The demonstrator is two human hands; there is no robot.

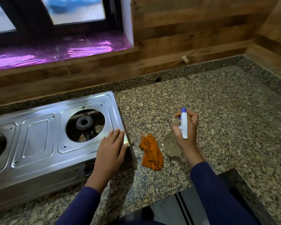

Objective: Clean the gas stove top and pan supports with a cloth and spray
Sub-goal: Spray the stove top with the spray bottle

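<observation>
Cloth (152, 154) on counter between hands: left (111, 149) on stove (39, 133), right (186, 127) gripping spray.

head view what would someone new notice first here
The orange cloth lying crumpled on the granite counter between the hands stands out most. Right of it the right hand grips a spray bottle, while the left hand lies flat on the right front corner of the stove. A glossy purple sill glows at upper left.

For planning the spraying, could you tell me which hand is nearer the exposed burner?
Left. The left hand lies flat on the stove top beside the burner; the right hand holds the spray bottle over the countertop, farther right.
</observation>
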